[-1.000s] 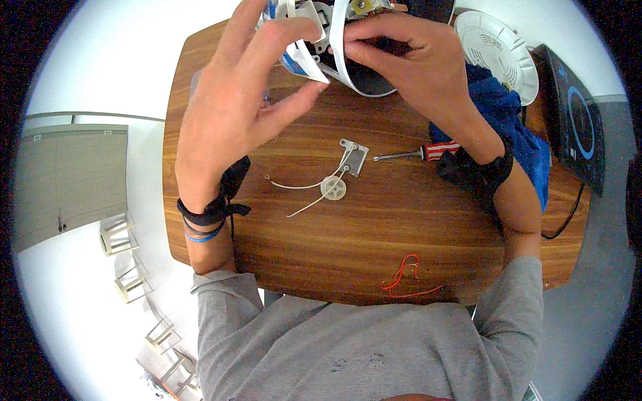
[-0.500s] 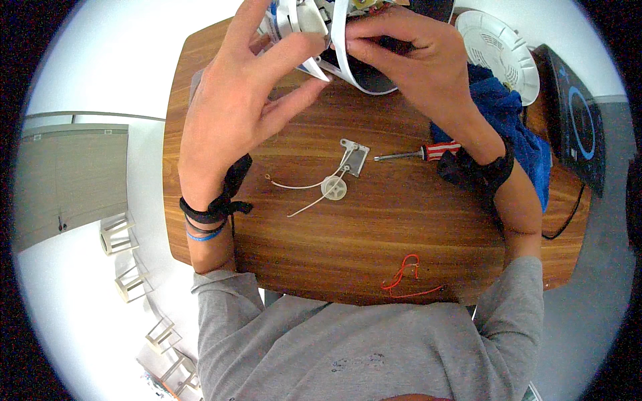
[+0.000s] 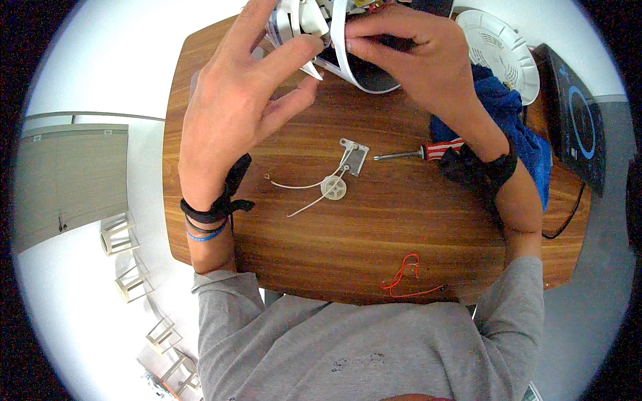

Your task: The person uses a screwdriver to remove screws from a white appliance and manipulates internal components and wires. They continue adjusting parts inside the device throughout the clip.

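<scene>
At the far edge of the table an opened appliance housing (image 3: 339, 47) of white plastic has small parts and wires inside; its top runs out of view. My left hand (image 3: 231, 100) grips its left side, thumb and fingers bent around the white edge. My right hand (image 3: 428, 60) reaches in behind the curved white rim, thumb and forefinger pinched together on something too hidden to name. Below the hands lie a small grey metal plate (image 3: 358, 161) and a white spoked wheel (image 3: 334, 188) with two white wires. A screwdriver (image 3: 441, 150) with a red-and-white handle lies near my right wrist.
Red wires (image 3: 403, 274) lie by the near edge of the wooden table (image 3: 281, 247). A blue cloth (image 3: 498, 100) sits at the right, under a round white vented cover (image 3: 501, 53). Beyond stands a black panel (image 3: 578, 120) with a blue ring and a cord.
My left hand has shifted slightly, and a pointed white edge beside its fingers has moved a little left. The right hand keeps its pinch, nearly still. Things on the table have not moved.
</scene>
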The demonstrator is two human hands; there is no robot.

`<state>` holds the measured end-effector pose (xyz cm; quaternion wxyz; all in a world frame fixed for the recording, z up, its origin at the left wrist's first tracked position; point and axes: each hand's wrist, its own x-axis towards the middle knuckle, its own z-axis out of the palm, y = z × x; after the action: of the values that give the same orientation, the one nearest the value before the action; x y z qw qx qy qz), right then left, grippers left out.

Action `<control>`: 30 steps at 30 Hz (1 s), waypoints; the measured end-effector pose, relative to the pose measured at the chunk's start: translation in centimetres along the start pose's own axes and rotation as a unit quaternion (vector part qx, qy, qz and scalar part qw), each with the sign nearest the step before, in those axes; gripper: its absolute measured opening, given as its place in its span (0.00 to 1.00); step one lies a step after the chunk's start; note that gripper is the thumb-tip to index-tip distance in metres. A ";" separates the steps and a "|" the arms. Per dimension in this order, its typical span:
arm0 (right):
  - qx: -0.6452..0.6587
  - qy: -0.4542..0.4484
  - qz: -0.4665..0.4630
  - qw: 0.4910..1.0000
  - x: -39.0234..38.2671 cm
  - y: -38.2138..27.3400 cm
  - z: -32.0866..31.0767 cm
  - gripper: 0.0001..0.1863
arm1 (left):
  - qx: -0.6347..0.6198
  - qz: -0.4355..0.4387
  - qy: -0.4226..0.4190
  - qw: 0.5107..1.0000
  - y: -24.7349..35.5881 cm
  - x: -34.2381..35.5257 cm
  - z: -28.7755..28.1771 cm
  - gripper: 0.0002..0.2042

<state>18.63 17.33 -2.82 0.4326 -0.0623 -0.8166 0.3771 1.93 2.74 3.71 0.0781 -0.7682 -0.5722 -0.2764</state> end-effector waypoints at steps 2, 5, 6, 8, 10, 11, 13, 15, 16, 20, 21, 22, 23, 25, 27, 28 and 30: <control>-0.013 -0.012 0.007 1.000 0.1 -0.1 -0.3 0.06 | -0.004 0.003 0.008 1.000 0.0 0.1 0.1 0.15; -0.016 -0.033 0.036 0.999 0.1 -0.5 -0.6 0.07 | 0.023 0.011 0.015 1.000 -0.2 -0.2 0.6 0.14; -0.015 -0.040 0.048 0.998 0.1 -0.7 -0.6 0.07 | 0.039 0.014 0.011 0.999 -0.2 -0.3 0.6 0.14; -0.012 -0.053 0.064 0.997 0.2 -1.0 -0.8 0.08 | 0.072 0.018 0.000 0.997 -0.2 -0.3 0.5 0.14; 0.004 -0.063 0.087 0.994 0.3 -1.2 -0.9 0.08 | 0.080 0.025 0.001 0.996 0.1 0.0 0.1 0.14; 0.019 -0.066 0.102 0.992 0.3 -1.3 -0.9 0.08 | 0.071 0.030 0.009 0.997 0.4 0.4 -0.1 0.14; 0.027 -0.077 0.132 0.988 0.4 -1.9 -1.1 0.09 | 0.077 0.029 0.007 0.997 0.4 0.4 -0.1 0.14; 0.012 -0.091 0.162 0.983 0.7 -2.8 -1.2 0.10 | 0.083 0.013 -0.005 0.996 0.0 -0.1 0.1 0.14; 0.009 -0.088 0.151 0.985 0.6 -2.8 -1.2 0.11 | 0.072 0.003 -0.006 0.997 0.0 -0.2 0.2 0.13; 0.005 -0.089 0.133 0.987 0.4 -2.6 -1.2 0.13 | 0.047 -0.002 -0.004 0.999 -0.2 -0.3 0.4 0.14; 0.006 -0.092 0.135 0.987 0.4 -2.6 -1.2 0.14 | 0.045 0.003 -0.003 0.999 -0.5 -0.4 0.6 0.16; -0.002 -0.096 0.133 0.986 0.5 -3.1 -1.3 0.14 | 0.043 0.007 -0.003 0.999 -0.8 -0.6 0.7 0.18; -0.010 -0.099 0.131 0.986 0.6 -3.9 -1.3 0.14 | 0.015 0.005 0.006 1.000 -1.1 -0.7 0.9 0.20; -0.015 -0.104 0.136 0.985 0.6 -4.1 -1.3 0.15 | -0.016 -0.007 0.026 1.000 -1.7 -1.6 1.6 0.28; -0.008 -0.108 0.150 0.983 0.5 -3.2 -1.1 0.15 | -0.022 -0.027 0.050 0.998 -2.2 -2.7 2.6 0.39; -0.005 -0.098 0.137 0.986 0.4 -2.9 -0.9 0.15 | -0.038 -0.017 0.056 0.998 -2.4 -2.7 2.7 0.37; 0.001 -0.078 0.109 0.991 0.2 -2.5 -0.5 0.16 | -0.071 0.004 0.068 0.995 -2.7 -2.6 2.9 0.34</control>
<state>19.43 15.92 -0.85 0.3236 -0.1210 -0.8356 0.4270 -0.08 2.71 -0.59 0.0634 -0.7531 -0.5418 -0.3678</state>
